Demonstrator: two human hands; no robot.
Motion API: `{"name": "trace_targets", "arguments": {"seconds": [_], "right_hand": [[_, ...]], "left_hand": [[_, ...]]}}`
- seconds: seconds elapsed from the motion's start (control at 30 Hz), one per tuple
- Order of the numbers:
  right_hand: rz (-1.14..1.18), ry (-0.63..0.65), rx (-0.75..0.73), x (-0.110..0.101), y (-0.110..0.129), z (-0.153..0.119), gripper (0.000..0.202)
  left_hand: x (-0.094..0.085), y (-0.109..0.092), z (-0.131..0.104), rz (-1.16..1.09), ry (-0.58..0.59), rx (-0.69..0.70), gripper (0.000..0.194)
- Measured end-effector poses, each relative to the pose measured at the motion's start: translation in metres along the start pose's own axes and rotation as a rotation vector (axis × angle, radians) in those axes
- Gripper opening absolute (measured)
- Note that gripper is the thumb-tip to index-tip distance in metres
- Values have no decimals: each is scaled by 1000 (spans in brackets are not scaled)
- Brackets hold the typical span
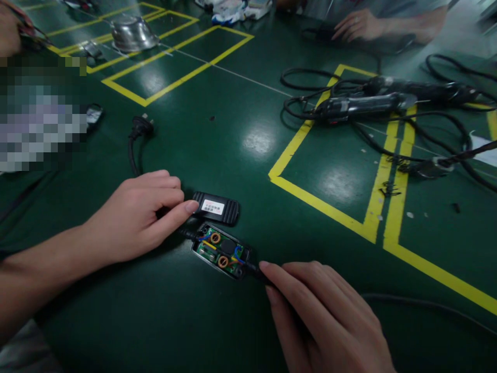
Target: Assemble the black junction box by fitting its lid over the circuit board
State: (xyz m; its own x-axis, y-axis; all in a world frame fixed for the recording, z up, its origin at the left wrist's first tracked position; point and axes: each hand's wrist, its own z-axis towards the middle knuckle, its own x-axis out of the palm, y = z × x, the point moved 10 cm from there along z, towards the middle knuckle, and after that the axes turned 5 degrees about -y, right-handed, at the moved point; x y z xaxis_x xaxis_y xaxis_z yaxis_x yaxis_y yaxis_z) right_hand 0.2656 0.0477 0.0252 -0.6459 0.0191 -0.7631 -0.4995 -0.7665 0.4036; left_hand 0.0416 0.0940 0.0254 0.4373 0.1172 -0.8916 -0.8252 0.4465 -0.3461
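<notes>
On the green table lies an open black plastic case with a green circuit board, two copper coils and blue and yellow wires inside. Just behind it is the black ribbed cover, a white label facing up. My left hand has its fingers curled, with thumb and forefinger closed on the cover's left end. My right hand pinches the black cable where it leaves the case's right end. A second cable enters the case at the left, partly hidden by my left hand. The plug lies beyond that hand.
Black electric screwdrivers with looped cords lie at the right, small screws near them. A metal bowl stands at the far left. Yellow tape marks the table. Across it rests another person's hand; a blurred-out patch covers the left.
</notes>
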Motion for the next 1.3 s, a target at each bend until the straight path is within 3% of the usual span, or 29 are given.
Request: {"name": "trace_targets", "arguments": {"seconds": [0.1, 0.27, 0.37, 0.53, 0.7, 0.87, 1.1, 1.2, 1.3], "right_hand": [[-20, 65, 4, 7, -3, -2, 25], [-35, 64, 5, 7, -4, -3, 26], [-32, 53, 12, 7, -4, -3, 27], [-29, 76, 11, 9, -5, -4, 27], [-22, 77, 20, 8, -6, -4, 26], [-15, 93, 22, 9, -7, -3, 25], [31, 74, 60, 5, -10, 1, 22], [49, 63, 75, 3, -10, 2, 22], [42, 70, 74, 3, -10, 3, 22]], "left_hand": [[8, 2, -2, 19, 55, 9, 45], [3, 13, -7, -12, -6, -118, 28], [3, 6, -8, -58, 10, -86, 38], [9, -1, -8, -72, 80, -14, 38], [-1, 14, -7, -45, -8, -146, 39], [-1, 22, -6, -8, 9, -217, 37], [-13, 10, -10, -53, -63, -173, 36], [-18, -5, -10, -171, -75, -65, 31], [-11, -19, -10, -240, -6, 47, 24]]}}
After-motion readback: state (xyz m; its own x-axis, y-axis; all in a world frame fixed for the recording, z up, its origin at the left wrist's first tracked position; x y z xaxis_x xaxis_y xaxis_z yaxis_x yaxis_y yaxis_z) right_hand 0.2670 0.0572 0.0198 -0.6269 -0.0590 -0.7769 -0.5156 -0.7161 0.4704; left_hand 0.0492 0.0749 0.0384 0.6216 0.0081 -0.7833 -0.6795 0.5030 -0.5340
